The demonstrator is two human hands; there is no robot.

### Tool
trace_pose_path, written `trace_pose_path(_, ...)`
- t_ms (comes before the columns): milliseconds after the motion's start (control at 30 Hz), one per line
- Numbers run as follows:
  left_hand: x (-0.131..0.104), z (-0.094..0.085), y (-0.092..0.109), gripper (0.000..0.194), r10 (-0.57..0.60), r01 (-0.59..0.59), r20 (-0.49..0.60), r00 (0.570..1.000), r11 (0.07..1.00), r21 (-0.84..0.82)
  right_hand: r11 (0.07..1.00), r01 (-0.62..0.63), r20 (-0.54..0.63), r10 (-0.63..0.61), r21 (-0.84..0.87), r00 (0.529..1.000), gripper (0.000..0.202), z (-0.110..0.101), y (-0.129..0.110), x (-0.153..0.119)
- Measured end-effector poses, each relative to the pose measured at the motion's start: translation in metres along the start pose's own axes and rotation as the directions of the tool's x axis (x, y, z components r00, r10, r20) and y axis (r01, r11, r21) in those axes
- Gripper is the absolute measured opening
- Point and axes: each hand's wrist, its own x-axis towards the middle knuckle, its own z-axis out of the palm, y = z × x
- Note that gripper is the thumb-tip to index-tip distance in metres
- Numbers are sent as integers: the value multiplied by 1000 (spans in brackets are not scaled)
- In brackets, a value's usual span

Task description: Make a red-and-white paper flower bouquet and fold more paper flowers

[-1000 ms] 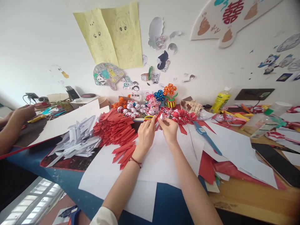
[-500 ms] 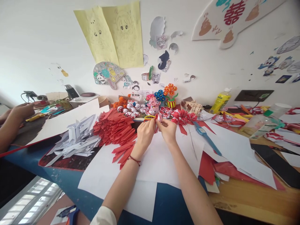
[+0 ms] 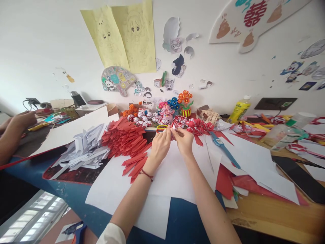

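Observation:
Both hands meet above the white paper sheets (image 3: pixel 167 183). Between their fingertips is a small red-and-white folded paper piece (image 3: pixel 174 127), partly hidden by the fingers. My left hand (image 3: pixel 160 145) pinches it from the left, wearing a thin red cord at the wrist. From the right, the thumb and fingers of my right hand (image 3: pixel 185 141) close on the same piece. Just behind the left fingers is a yellow-rimmed loop (image 3: pixel 161 127), mostly covered. A heap of folded red paper strips (image 3: pixel 124 137) lies left of the hands, with folded white paper strips (image 3: pixel 85 147) beyond it.
Red-and-white paper balls (image 3: pixel 199 126) and small flower pots (image 3: pixel 186 111) line the wall. Right lie a blue watch (image 3: pixel 224 149), a yellow bottle (image 3: pixel 239 109), a clear bottle (image 3: pixel 281 135) and a black phone (image 3: pixel 301 178). Another person's hand (image 3: pixel 20 122) works at far left.
My hands have shifted slightly right and turned the paper piece. The left fingers now reach more upward beside it; the piece stays pinched between both hands.

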Motion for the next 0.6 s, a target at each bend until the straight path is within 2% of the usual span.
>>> trace_pose_path(100,0,-4,5,44,-64,62,-8,998,982,-177,999,5,-35,-7,-49,999,36,-2,-3,1)
trace_pose_path(167,2,-8,7,38,-211,189,-16,977,903,-387,999,0,-39,-2,-51,999,36,-5,-5,3)
trace_pose_path(267,7,-12,6,29,-425,350,74,902,620,-703,1000,-7,-1,7,17,1000,36,-8,-8,6)
trace_pose_path(333,9,-11,2,28,-452,391,185,873,421,-819,998,-6,27,4,68,1000,34,-9,-8,7)
trace_pose_path(400,10,-7,-2,28,-436,425,285,854,266,-865,996,-3,49,-2,93,999,32,-10,-8,7)
trace_pose_path(467,9,-2,-5,29,-440,459,348,828,173,-872,995,-21,81,13,95,997,32,-10,-8,6)
trace_pose_path(533,7,1,-9,29,-444,478,371,816,154,-865,995,-64,130,53,83,990,33,-10,-9,5)
trace_pose_path(600,6,3,-12,30,-425,478,374,824,167,-863,993,-95,175,83,66,981,34,-10,-9,5)
